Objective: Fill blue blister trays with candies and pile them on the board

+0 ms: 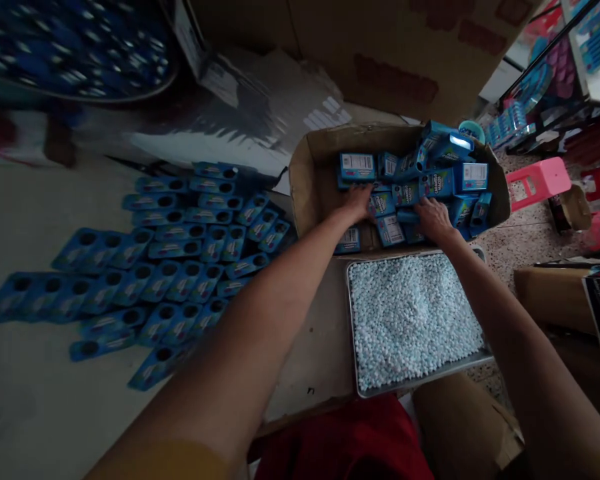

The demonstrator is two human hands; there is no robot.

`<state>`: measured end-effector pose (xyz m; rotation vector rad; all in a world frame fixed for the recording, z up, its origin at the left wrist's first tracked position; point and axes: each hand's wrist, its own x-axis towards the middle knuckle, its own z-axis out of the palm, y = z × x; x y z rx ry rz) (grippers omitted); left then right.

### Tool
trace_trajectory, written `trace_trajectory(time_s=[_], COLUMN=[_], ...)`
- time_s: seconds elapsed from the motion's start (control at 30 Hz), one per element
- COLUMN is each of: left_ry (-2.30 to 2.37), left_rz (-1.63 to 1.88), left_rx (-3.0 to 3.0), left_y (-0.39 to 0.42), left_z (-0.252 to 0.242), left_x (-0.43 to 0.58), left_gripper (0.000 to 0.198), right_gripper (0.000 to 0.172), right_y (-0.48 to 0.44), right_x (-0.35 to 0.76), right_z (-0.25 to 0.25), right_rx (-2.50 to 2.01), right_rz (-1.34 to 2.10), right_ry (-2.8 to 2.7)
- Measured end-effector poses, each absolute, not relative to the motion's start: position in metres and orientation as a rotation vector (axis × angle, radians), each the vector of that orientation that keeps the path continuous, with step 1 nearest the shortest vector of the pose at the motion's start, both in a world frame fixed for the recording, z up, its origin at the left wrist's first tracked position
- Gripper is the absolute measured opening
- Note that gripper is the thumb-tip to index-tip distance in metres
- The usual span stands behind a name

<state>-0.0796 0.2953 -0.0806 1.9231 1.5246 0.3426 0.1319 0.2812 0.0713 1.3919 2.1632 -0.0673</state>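
Observation:
Both my arms reach forward into a cardboard box (307,180) filled with several small blue packets (433,173). My left hand (356,202) rests among the packets at the box's left side, fingers curled down over one; what it grips is hidden. My right hand (433,219) lies on the packets in the middle of the box, fingers pressed down into them. Just in front of the box sits a metal tray (353,320) full of tiny pale blue and white pellets (410,313).
Rows of flat blue cards with round holes (155,267) are spread over the table at left. A big bowl of blue items (70,47) sits at top left. Pink stools (537,180) and shelves stand at right. Another cardboard box (550,293) is near my right arm.

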Motion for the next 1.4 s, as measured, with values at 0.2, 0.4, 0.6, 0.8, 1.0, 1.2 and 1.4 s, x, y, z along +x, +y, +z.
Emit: trace_trajectory(time_s=[0.2, 0.4, 0.6, 0.8, 1.0, 1.2, 1.4], left_ry=[1.538, 1.434, 1.313, 1.149, 0.925, 0.993, 1.162], left_rz=[0.587, 1.094, 1.204, 1.066, 1.351, 1.508, 1.570], left_rx=[1.584, 1.643, 1.544, 1.375, 0.463, 0.069, 0.125], left_y=[0.282, 0.219, 0.150, 0.109, 0.067, 0.034, 0.014], left_z=[-0.070, 0.010, 0.071, 0.089, 0.071, 0.063, 0.079], left_x=[-0.106, -0.135, -0.135, -0.115, -0.049, 0.004, 0.027], left_gripper=[0.099, 0.082, 0.086, 0.082, 0.083, 0.060, 0.055], right_gripper=[0.047, 0.052, 0.043, 0.038, 0.047, 0.043, 0.041], right_y=[0.239, 0.161, 0.111, 0.094, 0.057, 0.024, -0.006], right_x=[0.163, 0.157, 0.139, 0.137, 0.123, 0.121, 0.112], right_z=[0.077, 0.088, 0.106, 0.113, 0.115, 0.094, 0.081], right_rx=[2.095, 2.603, 2.760, 2.711, 2.278, 2.240, 2.233], right_rz=[-0.618, -1.683, -1.864, -0.995, -0.724, -0.537, -0.571], right_ry=[2.456, 2.405, 2.336, 2.765, 2.819, 2.735, 2.626])
